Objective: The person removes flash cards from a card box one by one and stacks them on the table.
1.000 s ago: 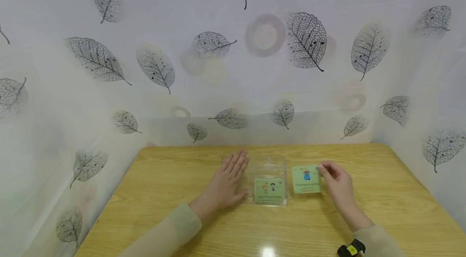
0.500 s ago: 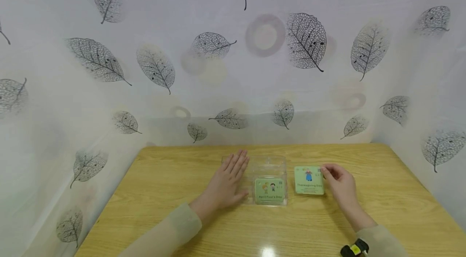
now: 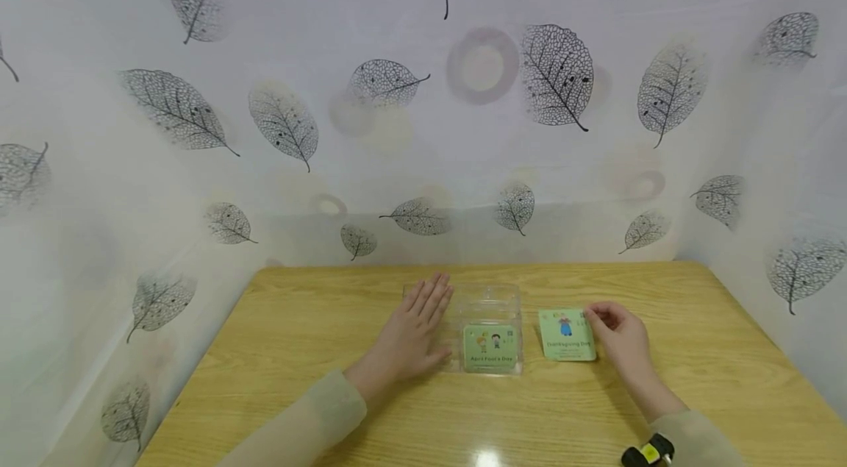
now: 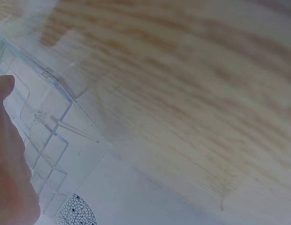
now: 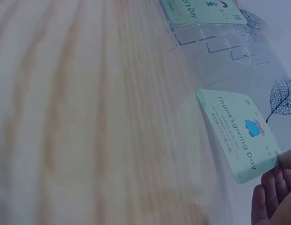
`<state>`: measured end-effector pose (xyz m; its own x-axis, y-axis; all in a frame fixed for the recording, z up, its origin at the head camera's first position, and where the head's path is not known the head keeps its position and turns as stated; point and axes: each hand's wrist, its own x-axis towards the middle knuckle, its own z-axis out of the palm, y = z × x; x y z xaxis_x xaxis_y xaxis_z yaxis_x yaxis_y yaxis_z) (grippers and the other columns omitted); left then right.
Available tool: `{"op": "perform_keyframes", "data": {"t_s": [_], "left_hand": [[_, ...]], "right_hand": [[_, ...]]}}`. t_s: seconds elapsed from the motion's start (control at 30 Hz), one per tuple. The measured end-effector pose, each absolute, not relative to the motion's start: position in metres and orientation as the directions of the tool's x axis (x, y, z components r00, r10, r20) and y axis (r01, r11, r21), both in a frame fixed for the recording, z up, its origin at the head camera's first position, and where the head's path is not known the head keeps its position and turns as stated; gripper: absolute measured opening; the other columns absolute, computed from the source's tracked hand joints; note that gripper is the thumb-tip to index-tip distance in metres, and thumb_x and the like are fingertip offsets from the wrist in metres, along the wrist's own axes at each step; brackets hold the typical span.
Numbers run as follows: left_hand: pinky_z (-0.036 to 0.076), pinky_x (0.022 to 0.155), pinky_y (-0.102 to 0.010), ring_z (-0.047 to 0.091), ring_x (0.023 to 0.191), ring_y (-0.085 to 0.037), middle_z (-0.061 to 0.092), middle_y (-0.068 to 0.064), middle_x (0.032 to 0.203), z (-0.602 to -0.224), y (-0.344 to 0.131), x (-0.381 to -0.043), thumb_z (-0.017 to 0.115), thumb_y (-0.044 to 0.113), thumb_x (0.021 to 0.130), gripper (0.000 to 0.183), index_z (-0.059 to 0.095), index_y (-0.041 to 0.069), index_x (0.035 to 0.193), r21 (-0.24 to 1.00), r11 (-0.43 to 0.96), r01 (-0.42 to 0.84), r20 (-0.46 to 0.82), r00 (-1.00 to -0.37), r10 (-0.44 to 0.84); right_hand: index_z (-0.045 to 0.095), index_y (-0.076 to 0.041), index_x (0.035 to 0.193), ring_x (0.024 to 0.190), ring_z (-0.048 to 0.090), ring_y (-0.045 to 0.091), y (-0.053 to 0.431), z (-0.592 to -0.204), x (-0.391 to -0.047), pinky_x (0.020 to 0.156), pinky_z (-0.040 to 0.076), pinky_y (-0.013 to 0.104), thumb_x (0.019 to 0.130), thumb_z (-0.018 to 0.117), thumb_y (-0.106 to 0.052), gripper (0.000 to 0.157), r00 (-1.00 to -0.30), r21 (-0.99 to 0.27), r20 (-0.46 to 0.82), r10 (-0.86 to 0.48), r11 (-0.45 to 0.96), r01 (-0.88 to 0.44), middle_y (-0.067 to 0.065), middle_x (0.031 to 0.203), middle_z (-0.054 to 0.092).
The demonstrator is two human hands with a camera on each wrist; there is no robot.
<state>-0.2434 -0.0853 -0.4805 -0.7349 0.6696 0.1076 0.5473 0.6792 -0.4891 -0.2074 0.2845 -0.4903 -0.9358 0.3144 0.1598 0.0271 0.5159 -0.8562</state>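
Note:
In the head view my right hand (image 3: 622, 342) pinches a green "Thanksgiving Day" card (image 3: 567, 335) by its upper right corner, thumb on the printed face. The right wrist view shows this card (image 5: 239, 133) tilted, with one long edge close to the table. My left hand (image 3: 409, 331) lies with straight fingers on the left part of a clear plastic box (image 3: 488, 292). Inside the box's right part sits a green "April Fool's Day" card (image 3: 490, 346). Clear ridged plastic (image 4: 51, 136) shows beside the left hand in the left wrist view.
The wooden table (image 3: 317, 320) runs back to a pale curtain (image 3: 423, 158) printed with dark leaves, which also hangs at both sides. A black band with a yellow patch (image 3: 650, 452) is on the right wrist.
My right hand has moved a little to the right and toward the front with the Thanksgiving Day card, away from the box. The left hand has stayed in place.

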Motion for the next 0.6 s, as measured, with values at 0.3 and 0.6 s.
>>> {"op": "perform_keyframes", "data": {"t_s": [0.3,0.6], "left_hand": [[0.013,0.138,-0.042,0.005,0.168,-0.032,0.001,-0.016,0.18,-0.4822,-0.0857,-0.2441,0.031,0.078,0.102,0.103,0.011,0.004,0.17,-0.492,0.68,0.544,0.113,-0.735,0.669],[0.013,0.138,-0.043,0.005,0.168,-0.032,0.002,-0.016,0.18,-0.4812,-0.0853,-0.2437,0.034,0.077,0.101,0.103,0.013,0.004,0.17,-0.473,0.688,0.551,0.113,-0.736,0.667]], "right_hand": [[0.074,0.006,0.114,0.076,0.053,-0.007,0.2881,-0.494,-0.2071,0.065,0.048,0.013,0.103,0.069,-0.017,0.026,-0.941,-0.836,0.102,0.322,0.541,0.095,0.0,0.092,0.074],[0.076,0.007,0.113,0.072,0.052,-0.004,0.2908,-0.4953,-0.207,0.061,0.046,0.016,0.101,0.072,-0.018,0.028,-0.945,-0.809,0.098,0.313,0.578,0.108,0.003,0.089,0.074]]}}
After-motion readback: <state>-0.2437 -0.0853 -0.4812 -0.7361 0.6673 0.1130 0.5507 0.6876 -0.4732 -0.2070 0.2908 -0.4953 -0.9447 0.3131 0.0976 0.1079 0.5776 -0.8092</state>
